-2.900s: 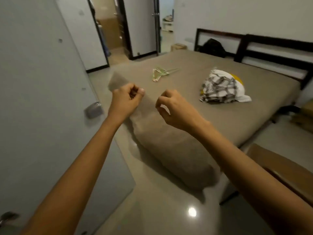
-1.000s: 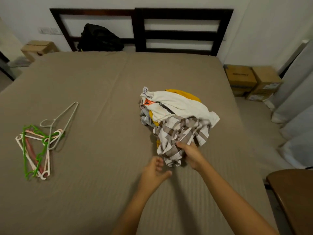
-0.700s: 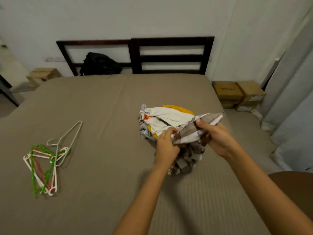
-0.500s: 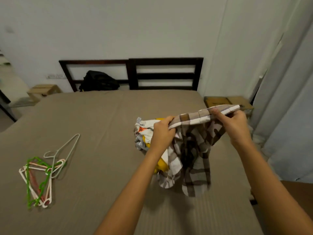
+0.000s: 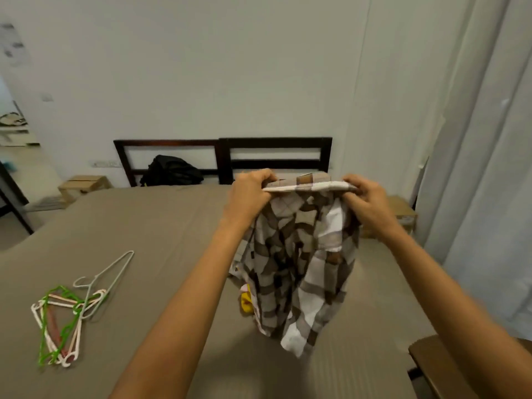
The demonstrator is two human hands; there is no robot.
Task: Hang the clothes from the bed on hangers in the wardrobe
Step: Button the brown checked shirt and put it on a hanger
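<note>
A brown-and-white checked garment (image 5: 302, 272) hangs in the air above the bed (image 5: 161, 226), held by its top edge. My left hand (image 5: 250, 189) grips the left end of that edge and my right hand (image 5: 364, 194) grips the right end. Behind its lower part a bit of yellow cloth (image 5: 247, 304) from the clothes pile shows on the bed; the rest of the pile is hidden. A bundle of plastic hangers (image 5: 64, 318), green, white and pink, lies on the bed at the left.
A dark headboard (image 5: 224, 156) stands at the far end with a black bag (image 5: 171, 171) against it. Cardboard boxes (image 5: 403, 213) sit right of the bed, another box (image 5: 85, 184) at the far left. Curtains (image 5: 489, 168) hang on the right; a brown wooden surface (image 5: 449, 370) is at bottom right.
I turned from the door to the bed, took the checked garment off the pile with both hands and lifted it; it now hangs higher and my hands have come closer together.
</note>
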